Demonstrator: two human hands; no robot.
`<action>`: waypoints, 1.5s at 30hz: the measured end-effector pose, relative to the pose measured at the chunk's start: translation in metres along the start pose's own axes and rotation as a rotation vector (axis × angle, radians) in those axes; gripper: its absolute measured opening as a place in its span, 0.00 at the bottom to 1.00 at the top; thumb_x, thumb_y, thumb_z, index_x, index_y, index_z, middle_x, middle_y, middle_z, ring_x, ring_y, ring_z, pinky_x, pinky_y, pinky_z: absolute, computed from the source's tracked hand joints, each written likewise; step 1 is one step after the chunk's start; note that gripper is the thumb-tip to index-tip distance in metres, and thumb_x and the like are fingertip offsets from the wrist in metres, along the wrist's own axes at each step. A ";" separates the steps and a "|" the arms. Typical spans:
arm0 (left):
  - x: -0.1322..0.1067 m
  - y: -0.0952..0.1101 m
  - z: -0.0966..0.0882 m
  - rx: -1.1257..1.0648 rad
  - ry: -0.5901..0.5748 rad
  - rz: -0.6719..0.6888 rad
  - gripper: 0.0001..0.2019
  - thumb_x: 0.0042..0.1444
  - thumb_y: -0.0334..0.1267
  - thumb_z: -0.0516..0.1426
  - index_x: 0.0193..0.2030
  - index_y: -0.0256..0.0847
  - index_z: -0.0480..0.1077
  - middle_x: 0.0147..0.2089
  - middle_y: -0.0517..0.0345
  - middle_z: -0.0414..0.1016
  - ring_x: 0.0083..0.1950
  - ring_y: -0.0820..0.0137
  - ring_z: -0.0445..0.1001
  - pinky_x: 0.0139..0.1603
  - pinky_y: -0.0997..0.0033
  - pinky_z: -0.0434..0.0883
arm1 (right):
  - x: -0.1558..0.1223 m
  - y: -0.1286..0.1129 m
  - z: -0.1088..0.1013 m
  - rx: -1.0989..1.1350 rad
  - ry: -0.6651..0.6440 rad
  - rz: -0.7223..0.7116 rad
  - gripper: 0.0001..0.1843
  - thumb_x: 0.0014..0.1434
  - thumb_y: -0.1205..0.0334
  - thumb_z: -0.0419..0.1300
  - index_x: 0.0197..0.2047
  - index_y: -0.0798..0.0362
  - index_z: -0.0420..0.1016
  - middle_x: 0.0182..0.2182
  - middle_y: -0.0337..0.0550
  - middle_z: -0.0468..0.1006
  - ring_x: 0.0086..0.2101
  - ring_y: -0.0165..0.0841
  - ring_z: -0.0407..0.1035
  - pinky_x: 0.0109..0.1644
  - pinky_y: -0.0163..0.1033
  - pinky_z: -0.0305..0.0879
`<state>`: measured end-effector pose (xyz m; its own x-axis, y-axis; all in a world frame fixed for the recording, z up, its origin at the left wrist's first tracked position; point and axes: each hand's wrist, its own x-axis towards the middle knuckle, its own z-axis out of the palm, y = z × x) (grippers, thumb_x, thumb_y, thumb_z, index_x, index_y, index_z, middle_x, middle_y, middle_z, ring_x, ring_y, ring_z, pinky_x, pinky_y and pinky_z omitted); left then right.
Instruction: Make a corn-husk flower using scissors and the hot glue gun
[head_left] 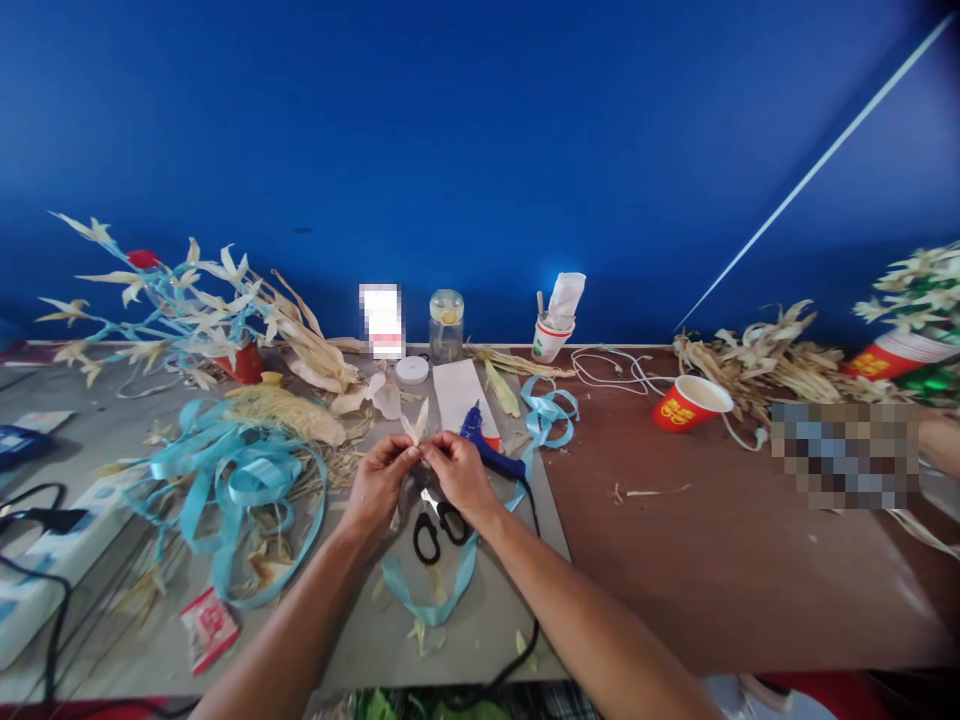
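Pale husk petals (416,424) stick up, pinched by left hand (377,482) and right hand (459,472).

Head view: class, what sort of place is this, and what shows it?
Probably a craft worktable: the left hand and right hand pinch a dried husk petal, with a glue gun, scissors and blue ribbon beside them, and husk-flower sprays at the back left.

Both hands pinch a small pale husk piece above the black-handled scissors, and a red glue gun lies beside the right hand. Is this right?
No: in the head view the glue gun is blue, not red. The left hand and right hand do pinch the small pale husk piece above the black-handled scissors.
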<state>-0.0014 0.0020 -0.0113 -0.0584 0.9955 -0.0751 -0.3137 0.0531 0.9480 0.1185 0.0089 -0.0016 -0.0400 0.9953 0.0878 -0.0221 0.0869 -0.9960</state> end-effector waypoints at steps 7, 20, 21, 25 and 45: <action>0.012 0.006 -0.014 0.033 0.139 0.120 0.11 0.43 0.42 0.62 0.29 0.37 0.70 0.27 0.59 0.70 0.29 0.75 0.67 0.34 0.74 0.65 | 0.003 0.003 -0.004 0.106 0.044 0.068 0.08 0.49 0.64 0.50 0.30 0.54 0.69 0.18 0.32 0.64 0.17 0.25 0.54 0.20 0.31 0.50; 0.022 0.004 -0.027 0.161 0.317 0.268 0.13 0.48 0.46 0.58 0.33 0.38 0.68 0.28 0.62 0.68 0.30 0.77 0.66 0.37 0.75 0.64 | 0.000 0.007 -0.015 -0.681 0.050 -0.411 0.10 0.55 0.70 0.51 0.32 0.53 0.74 0.34 0.48 0.71 0.37 0.35 0.66 0.43 0.39 0.58; 0.021 0.004 -0.027 0.167 0.310 0.274 0.13 0.48 0.46 0.57 0.34 0.38 0.68 0.28 0.62 0.68 0.30 0.76 0.66 0.37 0.75 0.64 | -0.001 0.008 -0.015 -0.740 0.038 -0.413 0.12 0.54 0.72 0.51 0.34 0.53 0.75 0.35 0.48 0.72 0.38 0.36 0.66 0.44 0.40 0.57; 0.019 0.009 -0.026 0.246 0.295 0.284 0.12 0.50 0.45 0.57 0.34 0.38 0.68 0.27 0.61 0.68 0.30 0.75 0.66 0.36 0.75 0.63 | -0.006 0.003 -0.011 -0.852 -0.072 -0.379 0.10 0.54 0.68 0.55 0.38 0.52 0.74 0.27 0.44 0.75 0.33 0.37 0.69 0.46 0.43 0.55; 0.021 0.002 -0.024 0.422 0.289 0.346 0.08 0.50 0.40 0.54 0.32 0.38 0.68 0.24 0.63 0.68 0.28 0.73 0.65 0.31 0.75 0.62 | -0.061 -0.041 0.003 -1.385 -0.464 -0.041 0.18 0.54 0.58 0.57 0.44 0.61 0.68 0.32 0.56 0.78 0.35 0.44 0.74 0.35 0.42 0.67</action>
<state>-0.0263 0.0211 -0.0188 -0.3632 0.9018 0.2341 0.1677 -0.1839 0.9685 0.1186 -0.0560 0.0340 -0.3803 0.9121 -0.1531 0.9172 0.3506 -0.1894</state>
